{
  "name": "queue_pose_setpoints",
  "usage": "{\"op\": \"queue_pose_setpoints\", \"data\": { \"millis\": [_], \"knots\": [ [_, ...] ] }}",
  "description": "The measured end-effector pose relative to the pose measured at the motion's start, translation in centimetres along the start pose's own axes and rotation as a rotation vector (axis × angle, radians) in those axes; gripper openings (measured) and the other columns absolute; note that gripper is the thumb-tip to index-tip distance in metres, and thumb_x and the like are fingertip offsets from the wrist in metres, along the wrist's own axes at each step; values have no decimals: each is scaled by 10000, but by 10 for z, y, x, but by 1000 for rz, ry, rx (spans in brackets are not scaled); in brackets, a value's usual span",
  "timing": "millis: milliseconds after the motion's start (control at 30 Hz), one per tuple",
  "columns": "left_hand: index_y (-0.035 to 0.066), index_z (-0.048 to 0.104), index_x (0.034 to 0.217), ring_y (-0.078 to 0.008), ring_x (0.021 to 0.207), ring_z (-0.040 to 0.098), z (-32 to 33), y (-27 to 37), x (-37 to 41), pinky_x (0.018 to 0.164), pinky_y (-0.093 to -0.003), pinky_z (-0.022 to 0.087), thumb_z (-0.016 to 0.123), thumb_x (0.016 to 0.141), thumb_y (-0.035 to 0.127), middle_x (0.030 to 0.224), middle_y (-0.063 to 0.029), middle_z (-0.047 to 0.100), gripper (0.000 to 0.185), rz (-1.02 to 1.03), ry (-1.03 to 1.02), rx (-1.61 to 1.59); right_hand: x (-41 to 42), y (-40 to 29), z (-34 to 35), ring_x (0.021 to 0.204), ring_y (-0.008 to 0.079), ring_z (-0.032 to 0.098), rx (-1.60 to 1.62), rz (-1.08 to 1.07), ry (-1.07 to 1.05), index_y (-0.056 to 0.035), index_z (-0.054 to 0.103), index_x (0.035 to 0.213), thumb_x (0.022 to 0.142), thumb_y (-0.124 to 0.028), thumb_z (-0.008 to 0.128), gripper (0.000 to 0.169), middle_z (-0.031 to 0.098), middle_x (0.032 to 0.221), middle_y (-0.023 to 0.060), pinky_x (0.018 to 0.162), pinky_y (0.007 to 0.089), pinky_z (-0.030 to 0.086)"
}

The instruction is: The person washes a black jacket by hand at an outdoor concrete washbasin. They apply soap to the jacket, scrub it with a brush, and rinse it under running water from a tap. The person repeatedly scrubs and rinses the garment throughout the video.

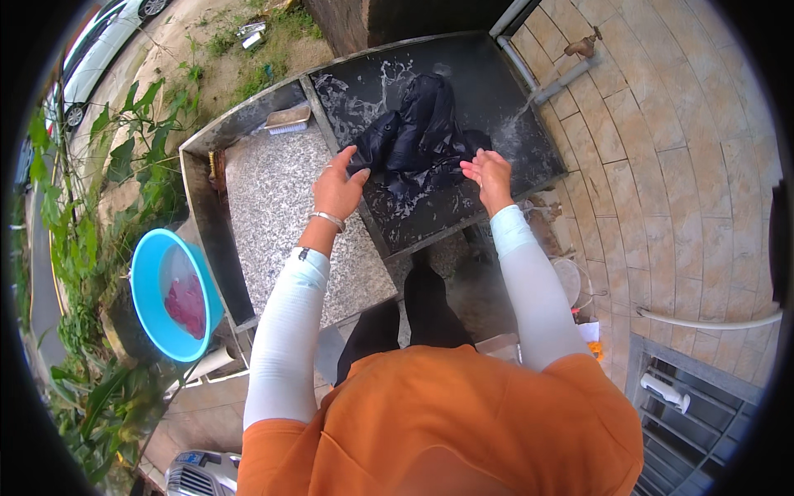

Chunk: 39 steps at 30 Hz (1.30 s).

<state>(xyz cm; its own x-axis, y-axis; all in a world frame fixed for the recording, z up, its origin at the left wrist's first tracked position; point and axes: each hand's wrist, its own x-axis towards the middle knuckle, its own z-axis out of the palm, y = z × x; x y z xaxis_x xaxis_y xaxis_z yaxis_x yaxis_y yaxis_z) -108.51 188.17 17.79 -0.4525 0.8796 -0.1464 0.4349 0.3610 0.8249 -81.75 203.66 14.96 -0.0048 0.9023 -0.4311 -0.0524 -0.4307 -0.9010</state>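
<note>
A wet black garment (425, 127) lies bunched in the dark stone sink (496, 68), with suds around it. My left hand (338, 183) is at the garment's left edge, over the sink's divider, thumb and fingers apart; whether it touches the cloth is unclear. At the garment's right side, my right hand (490, 177) has its fingers bent close together near the cloth's edge. Whether cloth is pinched between them cannot be made out. Water runs into the sink from the brass tap (583, 46) on the tiled wall.
Left of the divider is a speckled stone slab (279, 204) with a scrub brush (288, 119) at its far edge. Another brush (217, 170) rests by the left rim. A blue basin (139, 297) holds water and red cloth. A pipe (564, 80) juts from the wall.
</note>
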Motion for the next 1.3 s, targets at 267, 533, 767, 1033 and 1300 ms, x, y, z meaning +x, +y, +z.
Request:
{"op": "queue_pose_setpoints", "data": {
  "millis": [267, 533, 767, 1033, 1300],
  "knots": [
    [276, 406, 1475, -357, 1448, 290, 75, -17, 16, 1095, -567, 298, 708, 825, 176, 1511, -164, 386, 723, 232, -19, 623, 29, 32, 22, 1404, 468, 291, -1366, -466, -376, -350, 235, 1549, 823, -334, 764, 899, 248, 1553, 280, 1075, 613, 284],
    [152, 481, 1428, -317, 1303, 493, 137, -29, 116, 1055, -550, 363, 647, 847, 220, 1293, -114, 597, 608, -62, -118, 756, 84, 40, 27, 1393, 457, 335, -1638, -221, -554, -383, 105, 1563, 818, -290, 762, 997, 363, 1513, 221, 1120, 631, 238],
    [100, 550, 1363, -316, 1273, 536, 169, -55, 138, 1065, -468, 419, 627, 858, 296, 1362, -158, 570, 547, -287, -648, 875, 124, 57, 11, 1022, 350, 666, -1632, -486, -553, -113, 692, 1030, 771, -156, 701, 262, 708, 1010, 148, 959, 506, 464],
    [19, 767, 914, -208, 777, 722, 100, -35, 160, 697, -330, 572, 684, 792, 72, 887, -139, 746, 157, -375, -588, 215, 139, -10, -13, 1071, 204, 637, -692, 5, -521, 94, 623, 1194, 908, -126, 633, 361, 688, 1174, 156, 932, 321, 476],
    [122, 506, 1425, -232, 1122, 606, 122, -98, 161, 977, -328, 455, 799, 787, 243, 1201, -160, 634, 711, -260, 396, -311, 178, -8, -62, 1254, 303, 520, -201, 111, -38, 1, 390, 1452, 932, -157, 643, 600, 533, 1361, 206, 1012, 393, 428]
  ]
}}
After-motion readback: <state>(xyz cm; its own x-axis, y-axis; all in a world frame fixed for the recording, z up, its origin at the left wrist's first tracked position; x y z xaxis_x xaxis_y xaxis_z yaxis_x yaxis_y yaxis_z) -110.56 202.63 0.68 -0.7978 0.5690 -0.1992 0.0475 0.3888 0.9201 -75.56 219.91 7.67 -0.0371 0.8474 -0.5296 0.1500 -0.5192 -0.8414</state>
